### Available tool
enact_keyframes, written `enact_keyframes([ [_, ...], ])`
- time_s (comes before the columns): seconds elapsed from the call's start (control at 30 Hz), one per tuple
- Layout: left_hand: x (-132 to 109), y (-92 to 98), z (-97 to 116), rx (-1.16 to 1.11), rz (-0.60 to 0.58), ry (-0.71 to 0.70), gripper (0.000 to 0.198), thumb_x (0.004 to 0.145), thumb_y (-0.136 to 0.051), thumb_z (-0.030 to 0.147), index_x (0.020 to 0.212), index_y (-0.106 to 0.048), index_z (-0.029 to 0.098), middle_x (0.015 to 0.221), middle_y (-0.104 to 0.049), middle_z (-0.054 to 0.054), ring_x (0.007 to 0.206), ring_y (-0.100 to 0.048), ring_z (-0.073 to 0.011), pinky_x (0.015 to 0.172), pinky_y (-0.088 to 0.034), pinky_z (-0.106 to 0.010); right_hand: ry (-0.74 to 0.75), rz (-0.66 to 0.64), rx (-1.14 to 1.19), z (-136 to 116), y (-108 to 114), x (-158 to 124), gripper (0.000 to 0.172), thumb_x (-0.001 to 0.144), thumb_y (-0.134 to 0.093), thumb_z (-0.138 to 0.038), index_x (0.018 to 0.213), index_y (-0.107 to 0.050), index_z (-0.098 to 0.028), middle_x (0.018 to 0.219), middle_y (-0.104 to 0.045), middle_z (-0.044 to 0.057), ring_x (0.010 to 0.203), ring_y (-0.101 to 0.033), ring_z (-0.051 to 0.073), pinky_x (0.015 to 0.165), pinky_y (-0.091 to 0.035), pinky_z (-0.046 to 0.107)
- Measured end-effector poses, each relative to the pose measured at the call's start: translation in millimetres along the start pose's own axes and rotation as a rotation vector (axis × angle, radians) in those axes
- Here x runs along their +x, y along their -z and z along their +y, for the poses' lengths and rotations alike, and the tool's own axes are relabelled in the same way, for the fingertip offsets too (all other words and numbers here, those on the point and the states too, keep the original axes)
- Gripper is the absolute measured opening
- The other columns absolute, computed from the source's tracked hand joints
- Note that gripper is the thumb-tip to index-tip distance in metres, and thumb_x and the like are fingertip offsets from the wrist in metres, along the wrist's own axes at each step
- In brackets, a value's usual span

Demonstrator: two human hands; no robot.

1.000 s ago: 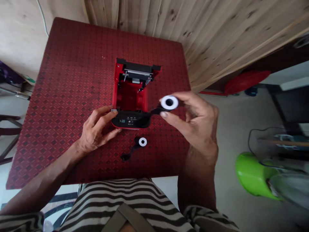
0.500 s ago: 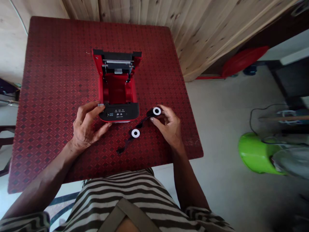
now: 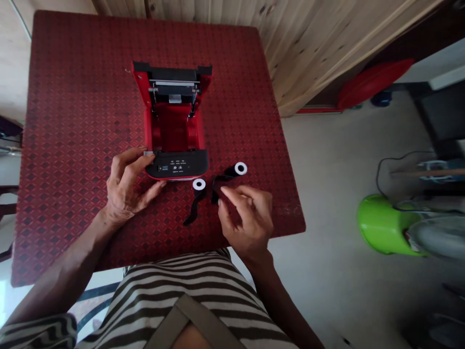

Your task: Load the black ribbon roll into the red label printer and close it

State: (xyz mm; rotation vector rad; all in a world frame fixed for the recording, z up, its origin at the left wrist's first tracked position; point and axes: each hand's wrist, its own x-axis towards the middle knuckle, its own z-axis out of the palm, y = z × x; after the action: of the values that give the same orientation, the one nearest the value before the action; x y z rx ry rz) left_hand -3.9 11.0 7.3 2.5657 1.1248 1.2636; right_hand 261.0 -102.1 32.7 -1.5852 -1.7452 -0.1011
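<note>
A red label printer (image 3: 173, 127) stands on the red patterned table (image 3: 72, 97) with its lid open and its bay empty. My left hand (image 3: 125, 186) grips the printer's black front panel at its left corner, fingers on top and thumb below. Two white-cored spools joined by a black ribbon lie just right of the panel: one spool (image 3: 199, 184) near the printer, the other spool (image 3: 240, 168) further right. My right hand (image 3: 247, 218) hovers below them with curled fingers, forefinger and thumb pinched at the ribbon's (image 3: 214, 190) fold.
The table's right edge runs close by my right hand. Beyond it, on the floor, are a green plastic stool (image 3: 381, 225), cables and a red object (image 3: 370, 82) by the wooden wall. My striped clothing fills the bottom of the view.
My right hand lowered the spool from the air to the table, let it go and drew back toward me onto the ribbon. The near spool shifted toward the printer. My left hand stayed put.
</note>
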Motion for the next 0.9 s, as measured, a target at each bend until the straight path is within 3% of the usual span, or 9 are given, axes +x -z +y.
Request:
enact_keyframes([
  [0.1,-0.1,0.4,0.8,0.005,-0.009,0.007,0.067,0.093,-0.083,0.040,0.152,-0.054,0.026,0.137,-0.065,-0.012,0.128,-0.067,-0.0266,0.108,-0.064,-0.044,0.044,-0.022,0.128,-2.9,9.4,16.3,0.042,0.096,-0.062,-0.003,0.131,-0.070,-0.025,0.126,-0.076,0.011,0.118,-0.074,0.025,0.102,-0.063,0.045],
  [0.2,-0.9,1.1,1.3,0.018,-0.009,0.004,0.067,0.093,-0.082,0.041,0.151,-0.054,0.025,0.137,-0.064,-0.011,0.127,-0.067,-0.0259,0.107,-0.064,-0.043,0.042,-0.123,0.230,2.9,2.9,30.6,0.046,0.102,-0.050,-0.003,0.140,-0.064,-0.024,0.135,-0.076,0.011,0.128,-0.072,0.023,0.110,-0.061,0.045],
  [0.4,-2.7,2.3,2.7,0.063,-0.046,0.048,0.055,0.101,-0.073,0.046,0.149,-0.054,0.026,0.140,-0.064,-0.008,0.128,-0.068,-0.0255,0.108,-0.066,-0.046,0.008,-0.537,0.214,17.8,-8.8,45.0,0.042,0.101,-0.048,-0.004,0.133,-0.068,-0.021,0.128,-0.076,0.012,0.122,-0.072,0.027,0.107,-0.062,0.052],
  [0.67,-0.9,2.2,3.8,0.017,-0.037,0.032,0.062,0.096,-0.080,0.040,0.151,-0.054,0.025,0.139,-0.064,-0.011,0.128,-0.068,-0.0261,0.107,-0.067,-0.046,0.084,-0.765,0.288,30.5,11.0,54.7,0.046,0.097,-0.051,0.000,0.132,-0.070,-0.023,0.124,-0.078,0.008,0.118,-0.072,0.025,0.105,-0.061,0.049],
  [0.8,-1.2,3.5,4.9,0.045,-0.046,0.031,0.054,0.101,-0.072,0.045,0.147,-0.056,0.020,0.139,-0.064,-0.009,0.129,-0.067,-0.0243,0.110,-0.066,-0.044,0.084,-0.837,0.264,33.9,8.1,56.5,0.045,0.093,-0.066,-0.004,0.134,-0.068,-0.021,0.127,-0.077,0.010,0.122,-0.070,0.028,0.108,-0.059,0.052],
  [0.9,-1.5,4.3,6.0,0.069,-0.056,0.053,0.052,0.104,-0.069,0.047,0.147,-0.054,0.022,0.140,-0.064,-0.007,0.130,-0.067,-0.0231,0.111,-0.065,-0.043,0.093,-0.831,0.240,32.6,-0.6,54.7,0.032,0.093,-0.073,-0.011,0.124,-0.070,-0.020,0.118,-0.078,0.010,0.114,-0.070,0.028,0.102,-0.061,0.051],
])
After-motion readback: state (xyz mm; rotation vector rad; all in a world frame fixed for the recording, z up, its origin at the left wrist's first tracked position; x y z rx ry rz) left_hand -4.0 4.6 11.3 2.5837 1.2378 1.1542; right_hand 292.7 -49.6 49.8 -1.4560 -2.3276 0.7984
